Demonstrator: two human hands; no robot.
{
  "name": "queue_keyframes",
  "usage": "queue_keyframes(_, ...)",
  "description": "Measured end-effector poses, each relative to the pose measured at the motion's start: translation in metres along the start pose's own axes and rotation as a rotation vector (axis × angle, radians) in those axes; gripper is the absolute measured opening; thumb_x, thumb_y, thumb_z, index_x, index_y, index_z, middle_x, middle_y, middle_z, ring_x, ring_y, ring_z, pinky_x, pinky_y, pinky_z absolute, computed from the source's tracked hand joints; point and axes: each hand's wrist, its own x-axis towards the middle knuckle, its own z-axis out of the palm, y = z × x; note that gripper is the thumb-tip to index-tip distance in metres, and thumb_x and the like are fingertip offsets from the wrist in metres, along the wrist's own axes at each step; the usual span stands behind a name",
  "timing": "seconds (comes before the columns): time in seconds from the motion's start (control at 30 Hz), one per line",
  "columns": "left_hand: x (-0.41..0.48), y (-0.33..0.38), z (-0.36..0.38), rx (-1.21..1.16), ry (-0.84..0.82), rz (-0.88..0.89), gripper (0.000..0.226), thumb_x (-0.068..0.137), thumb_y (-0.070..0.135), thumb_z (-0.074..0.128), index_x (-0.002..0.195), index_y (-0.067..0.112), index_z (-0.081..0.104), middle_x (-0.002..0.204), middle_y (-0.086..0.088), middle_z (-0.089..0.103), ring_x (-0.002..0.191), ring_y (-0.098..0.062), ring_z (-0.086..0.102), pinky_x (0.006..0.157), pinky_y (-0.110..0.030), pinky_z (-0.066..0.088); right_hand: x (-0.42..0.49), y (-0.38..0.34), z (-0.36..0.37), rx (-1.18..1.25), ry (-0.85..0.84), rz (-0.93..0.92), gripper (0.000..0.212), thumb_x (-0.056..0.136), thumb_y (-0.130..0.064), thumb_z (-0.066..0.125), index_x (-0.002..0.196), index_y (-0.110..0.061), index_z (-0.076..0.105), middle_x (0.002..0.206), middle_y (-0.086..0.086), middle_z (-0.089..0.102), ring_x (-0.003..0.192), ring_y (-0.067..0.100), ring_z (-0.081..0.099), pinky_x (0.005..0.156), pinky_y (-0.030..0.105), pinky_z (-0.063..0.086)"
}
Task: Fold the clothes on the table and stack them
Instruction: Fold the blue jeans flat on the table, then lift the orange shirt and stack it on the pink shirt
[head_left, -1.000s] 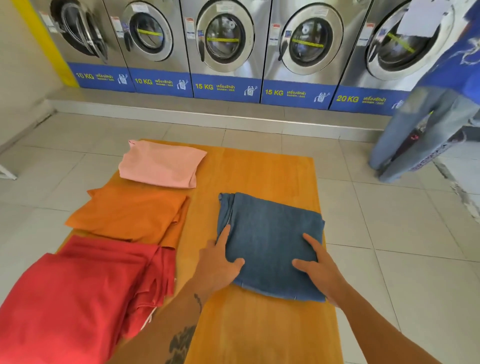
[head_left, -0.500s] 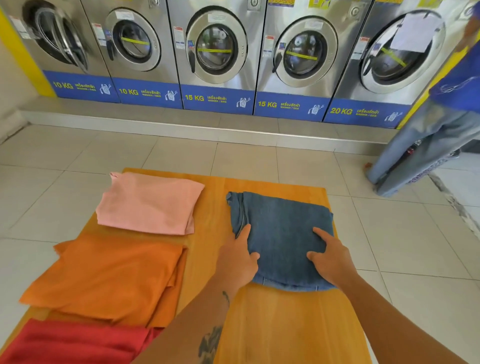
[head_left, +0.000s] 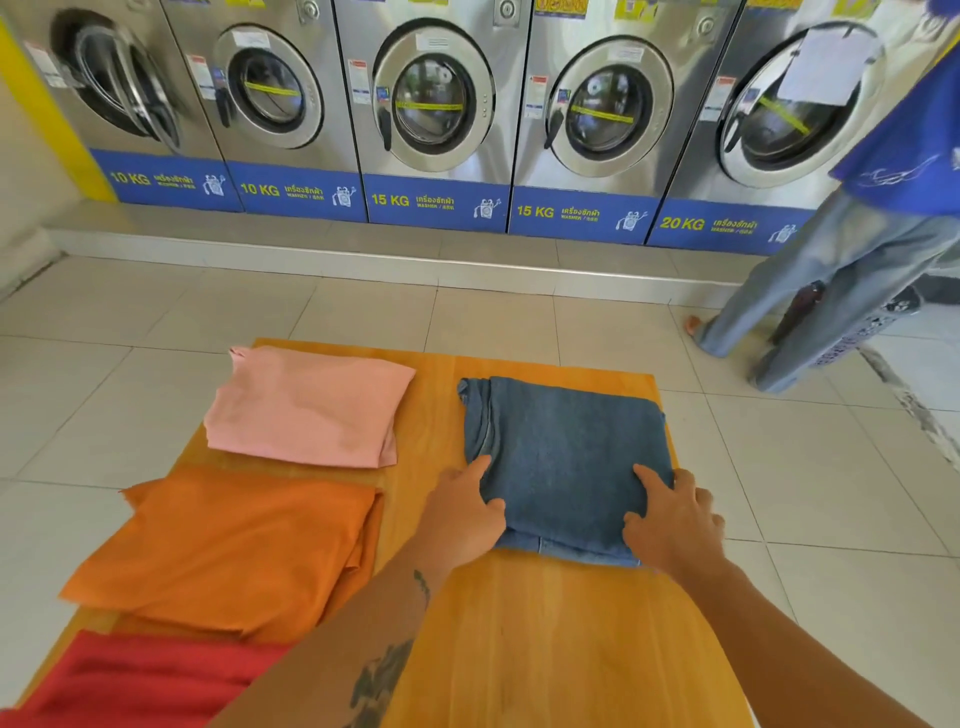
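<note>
A folded blue denim garment (head_left: 563, 457) lies on the far right part of the wooden table (head_left: 519, 639). My left hand (head_left: 460, 519) grips its near left corner, thumb on top. My right hand (head_left: 672, 525) grips its near right corner the same way. Along the table's left side lie a folded pink cloth (head_left: 306, 408) at the far end, an orange cloth (head_left: 234, 551) in the middle and a red cloth (head_left: 135, 680) nearest me, partly cut off by the frame.
A row of steel washing machines (head_left: 431, 104) lines the far wall on a raised step. A person in a blue shirt and light jeans (head_left: 841, 280) stands at the right, close to the table's far right corner. Tiled floor surrounds the table.
The view has tilted up, so less of the red cloth shows. Both hands have slid the denim garment toward the table's far end. The person at the right has shifted slightly.
</note>
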Motion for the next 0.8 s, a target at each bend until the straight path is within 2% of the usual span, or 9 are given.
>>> queue_keyframes(0.07, -0.02, -0.003, -0.014, -0.02, 0.043, 0.016, 0.056, 0.095, 0.022, 0.049, 0.149, 0.028, 0.034, 0.148, 0.0, 0.034, 0.091, -0.004, 0.055, 0.066, -0.012, 0.045, -0.025, 0.0, -0.002, 0.003, 0.075, -0.07, 0.066, 0.083, -0.031, 0.054, 0.146, -0.033, 0.034, 0.15, 0.01, 0.028, 0.131, 0.033, 0.033, 0.105, 0.05, 0.033)
queue_keyframes(0.13, -0.043, -0.008, -0.029, -0.05, 0.087, 0.016, 0.051, 0.094, 0.015, 0.049, 0.144, 0.026, 0.042, 0.14, 0.004, 0.043, 0.099, -0.007, 0.053, 0.073, -0.014, 0.045, -0.051, 0.003, 0.0, 0.099, 0.082, -0.126, 0.062, 0.083, -0.026, 0.057, 0.142, -0.032, 0.04, 0.151, 0.007, 0.029, 0.134, 0.031, 0.033, 0.108, 0.051, 0.032)
queue_keyframes(0.2, -0.07, -0.014, -0.042, -0.11, 0.108, -0.038, 0.047, 0.095, 0.015, 0.05, 0.14, 0.028, 0.045, 0.133, 0.005, 0.049, 0.095, -0.011, 0.058, 0.068, -0.02, 0.048, -0.074, 0.006, 0.003, 0.25, 0.041, -0.194, 0.059, 0.082, -0.018, 0.058, 0.138, -0.031, 0.045, 0.145, 0.001, 0.037, 0.129, 0.027, 0.04, 0.106, 0.048, 0.039)
queue_keyframes(0.3, -0.112, -0.027, -0.058, -0.161, 0.155, -0.081, 0.038, 0.095, 0.017, 0.051, 0.131, 0.027, 0.054, 0.127, 0.001, 0.058, 0.083, -0.013, 0.061, 0.061, -0.021, 0.048, -0.103, 0.006, 0.0, 0.421, -0.049, -0.315, 0.056, 0.085, -0.012, 0.059, 0.138, -0.029, 0.048, 0.139, -0.002, 0.043, 0.115, 0.018, 0.048, 0.091, 0.034, 0.05)
queue_keyframes(0.37, -0.14, -0.032, -0.065, -0.194, 0.213, -0.087, 0.03, 0.095, 0.016, 0.05, 0.122, 0.024, 0.06, 0.117, 0.003, 0.063, 0.089, -0.012, 0.061, 0.065, -0.016, 0.047, -0.116, 0.003, -0.002, 0.475, -0.098, -0.371, 0.053, 0.089, -0.013, 0.06, 0.139, -0.027, 0.047, 0.137, -0.003, 0.043, 0.097, 0.007, 0.052, 0.072, 0.02, 0.048)
queue_keyframes(0.43, -0.169, -0.042, -0.069, -0.242, 0.258, -0.114, 0.026, 0.093, 0.013, 0.051, 0.11, 0.028, 0.063, 0.101, 0.004, 0.065, 0.081, -0.01, 0.06, 0.063, -0.016, 0.044, -0.128, -0.005, -0.001, 0.486, -0.139, -0.415, 0.052, 0.091, -0.015, 0.06, 0.14, -0.027, 0.046, 0.135, -0.001, 0.043, 0.088, 0.003, 0.051, 0.062, 0.016, 0.042)
queue_keyframes(0.53, -0.206, -0.064, -0.074, -0.321, 0.296, -0.161, 0.028, 0.081, 0.016, 0.054, 0.101, 0.033, 0.065, 0.084, -0.001, 0.065, 0.066, -0.014, 0.056, 0.061, -0.03, 0.043, -0.148, -0.021, 0.001, 0.484, -0.202, -0.446, 0.051, 0.091, -0.017, 0.06, 0.14, -0.027, 0.046, 0.136, 0.001, 0.044, 0.084, 0.006, 0.051, 0.064, 0.016, 0.04)
queue_keyframes(0.67, -0.235, -0.09, -0.094, -0.356, 0.331, -0.15, 0.031, 0.084, 0.005, 0.053, 0.111, 0.016, 0.065, 0.074, -0.001, 0.061, 0.066, -0.014, 0.052, 0.058, -0.026, 0.039, -0.171, -0.052, 0.001, 0.526, -0.312, -0.461, 0.054, 0.092, -0.019, 0.059, 0.142, -0.031, 0.042, 0.148, -0.001, 0.039, 0.12, 0.019, 0.049, 0.088, 0.029, 0.042)
queue_keyframes(0.8, -0.235, -0.115, -0.131, -0.398, 0.385, -0.141, 0.029, 0.089, 0.008, 0.053, 0.113, 0.02, 0.064, 0.089, -0.005, 0.068, 0.078, -0.017, 0.062, 0.07, -0.031, 0.048, -0.181, -0.094, 0.005, 0.533, -0.354, -0.45, 0.052, 0.093, -0.019, 0.059, 0.141, -0.031, 0.043, 0.145, 0.0, 0.043, 0.104, 0.014, 0.056, 0.072, 0.026, 0.046)
